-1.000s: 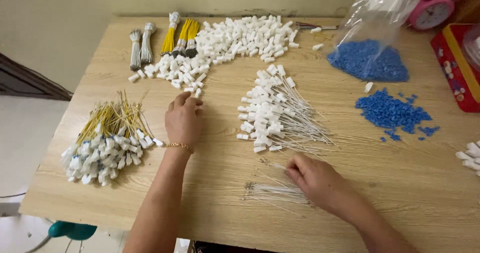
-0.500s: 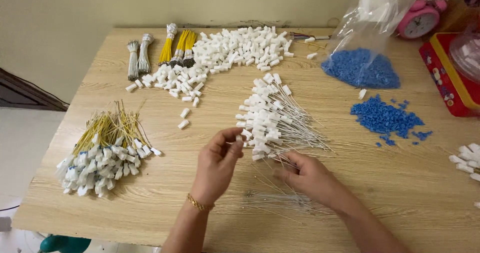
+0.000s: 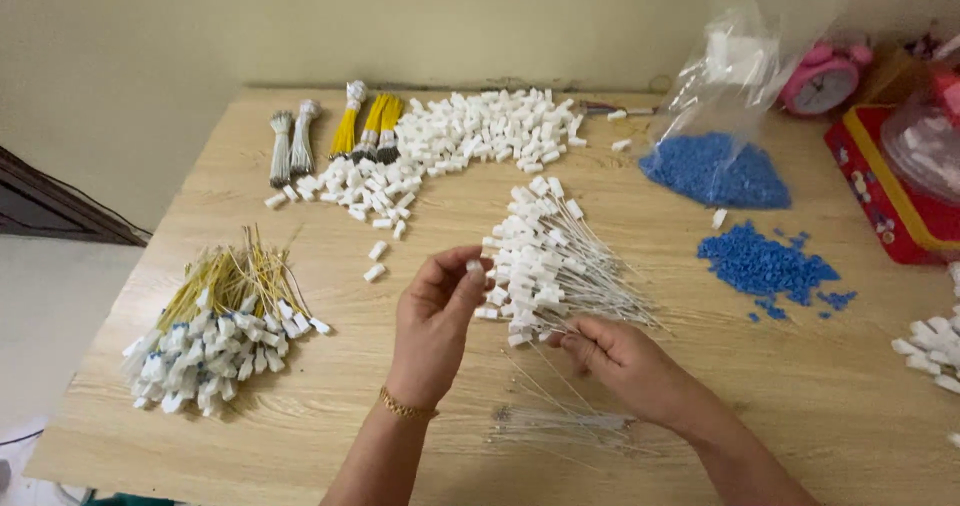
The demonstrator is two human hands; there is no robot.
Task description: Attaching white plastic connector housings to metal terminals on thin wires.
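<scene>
My left hand (image 3: 437,318) is raised over the wooden table (image 3: 300,436) and pinches a small white plastic connector (image 3: 474,265) between thumb and forefinger. My right hand (image 3: 625,364) rests just right of it, fingers closed on a thin white wire whose tip I cannot make out. Both hands sit at the near edge of a fan-shaped pile of white wires with white connectors (image 3: 550,256). A thin bundle of bare white wires (image 3: 560,422) lies below my right hand.
A large heap of loose white connectors (image 3: 450,141) lies at the back. Yellow wires with connectors (image 3: 215,321) lie left. Tied white and yellow wire bundles (image 3: 330,131), blue pellets (image 3: 765,266), a clear bag of blue pellets (image 3: 715,166), a pink clock (image 3: 820,81) and a red box (image 3: 885,191) surround them.
My left hand came back from the loose connectors at the left to the middle, now holding one white connector. My right hand rose from the bare wires toward the fan-shaped pile.
</scene>
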